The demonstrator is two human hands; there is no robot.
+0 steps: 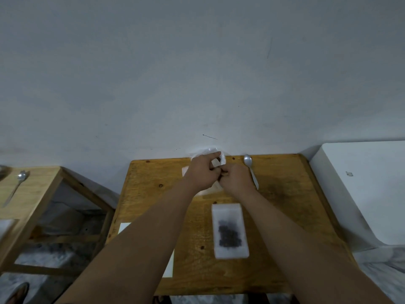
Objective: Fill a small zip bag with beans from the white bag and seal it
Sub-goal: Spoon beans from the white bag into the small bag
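Head view: left hand (201,173) and right hand (237,179), fingers curled, pinching crumpled white plastic bag (203,152) at far edge of brown wooden table (153,194); small clear bean-filled zip bag (230,231) nearer.

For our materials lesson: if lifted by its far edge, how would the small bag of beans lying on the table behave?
The small zip bag looks like thin film, so it would probably flop. Its beans cluster toward the near end, which would likely sag. Only partly filled, it is probably light.
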